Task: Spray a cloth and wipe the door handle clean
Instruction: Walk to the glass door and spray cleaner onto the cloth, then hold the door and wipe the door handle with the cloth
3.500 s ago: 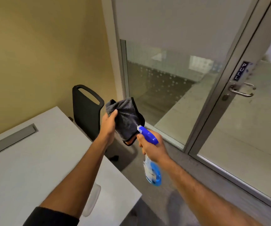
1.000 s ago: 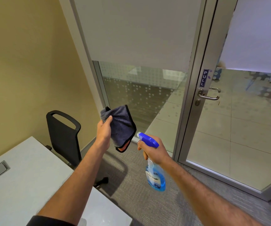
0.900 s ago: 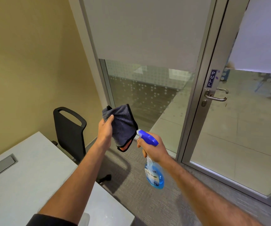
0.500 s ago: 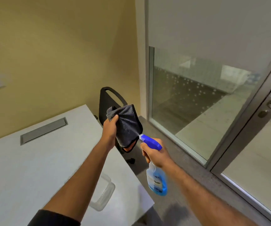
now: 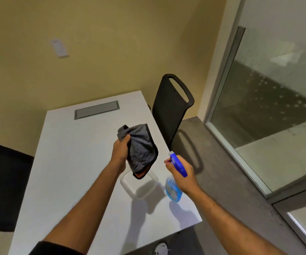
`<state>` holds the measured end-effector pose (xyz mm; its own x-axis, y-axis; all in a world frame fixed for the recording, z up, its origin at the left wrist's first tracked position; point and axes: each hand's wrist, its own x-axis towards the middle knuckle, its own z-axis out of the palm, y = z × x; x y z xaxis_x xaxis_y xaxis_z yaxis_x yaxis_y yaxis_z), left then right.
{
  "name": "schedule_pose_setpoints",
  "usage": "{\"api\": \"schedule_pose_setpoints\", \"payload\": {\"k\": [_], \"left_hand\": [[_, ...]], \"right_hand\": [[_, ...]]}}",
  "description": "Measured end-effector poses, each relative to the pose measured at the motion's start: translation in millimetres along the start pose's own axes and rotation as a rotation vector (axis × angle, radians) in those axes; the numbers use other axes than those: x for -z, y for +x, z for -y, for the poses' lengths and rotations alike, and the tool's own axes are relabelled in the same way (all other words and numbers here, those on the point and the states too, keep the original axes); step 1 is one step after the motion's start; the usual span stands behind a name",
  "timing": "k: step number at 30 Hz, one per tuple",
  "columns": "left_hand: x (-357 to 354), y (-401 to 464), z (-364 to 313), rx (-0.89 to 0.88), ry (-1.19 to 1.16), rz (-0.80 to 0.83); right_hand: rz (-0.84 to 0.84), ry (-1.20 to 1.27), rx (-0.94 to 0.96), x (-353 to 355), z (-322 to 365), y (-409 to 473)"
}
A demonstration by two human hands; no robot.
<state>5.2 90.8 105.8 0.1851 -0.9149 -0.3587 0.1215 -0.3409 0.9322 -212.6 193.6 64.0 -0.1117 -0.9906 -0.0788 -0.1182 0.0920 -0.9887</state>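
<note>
My left hand (image 5: 120, 150) grips a dark grey cloth (image 5: 140, 150) by its upper edge, so it hangs down above the white table. My right hand (image 5: 182, 173) holds a spray bottle (image 5: 174, 188) with blue liquid and a blue trigger head, its nozzle pointing up and left toward the cloth, a short gap away. The door handle is out of view; only a bottom corner of the glass door shows at the lower right.
A white table (image 5: 71, 162) fills the middle, with a grey cable flap (image 5: 97, 109) and a clear plastic container (image 5: 139, 184) under the cloth. A black chair (image 5: 170, 107) stands behind the table, a dark chair (image 5: 1, 184) at the left. Glass wall (image 5: 270, 100) on the right.
The view has swung left, away from the door, so the handle has left the frame and the table is now under my hands. Both hands keep the cloth and bottle.
</note>
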Motion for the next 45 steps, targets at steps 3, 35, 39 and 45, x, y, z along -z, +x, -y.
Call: {"api": "schedule_pose_setpoints", "payload": {"k": [3, 35, 39, 45], "left_hand": [[15.9, 9.0, 10.2, 0.031, 0.003, -0.009], [-194.4, 70.6, -2.7, -0.039, 0.212, 0.465], [-291.4, 30.7, -15.3, -0.039, 0.165, 0.637], [-433.6, -55.9, -24.0, 0.001, 0.194, 0.913]], "right_hand": [[-0.018, -0.051, -0.049, -10.5, -31.2, 7.9], [-0.092, -0.294, -0.260, 139.4, -86.0, 33.4], [-0.356, -0.059, -0.178, 216.2, -33.7, 54.7], [-0.442, 0.136, -0.052, 342.2, 28.9, 36.6]]}}
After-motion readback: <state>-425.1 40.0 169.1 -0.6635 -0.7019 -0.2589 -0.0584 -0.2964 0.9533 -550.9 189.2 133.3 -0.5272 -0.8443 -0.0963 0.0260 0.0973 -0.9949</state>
